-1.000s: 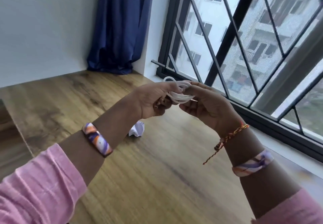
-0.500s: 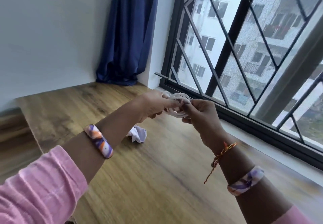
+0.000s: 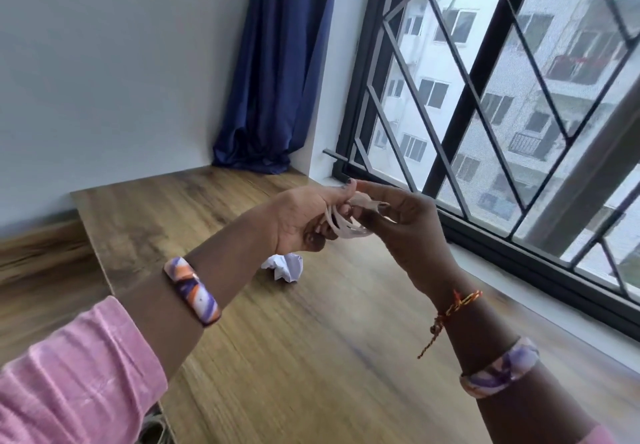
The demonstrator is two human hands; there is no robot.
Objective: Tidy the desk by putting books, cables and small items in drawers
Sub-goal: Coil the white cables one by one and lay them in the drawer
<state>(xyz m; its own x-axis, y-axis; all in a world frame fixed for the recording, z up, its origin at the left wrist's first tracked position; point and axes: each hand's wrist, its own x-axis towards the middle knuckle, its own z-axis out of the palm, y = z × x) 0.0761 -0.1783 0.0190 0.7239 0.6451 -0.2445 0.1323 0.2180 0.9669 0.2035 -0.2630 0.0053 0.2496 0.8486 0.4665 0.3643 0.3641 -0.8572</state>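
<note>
Head view: both my hands, left (image 3: 304, 217) and right (image 3: 398, 222), pinch the light, floppy coiled white cable (image 3: 343, 225), best held across its bundled loops

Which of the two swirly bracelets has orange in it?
The swirly bracelet on the left wrist has bright orange patches among its purple and white. The swirly bracelet on the right wrist looks only pale purple and white.

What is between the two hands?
In the head view, a coiled white cable sits between the left hand and the right hand; both hold it above the wooden desk.
</note>
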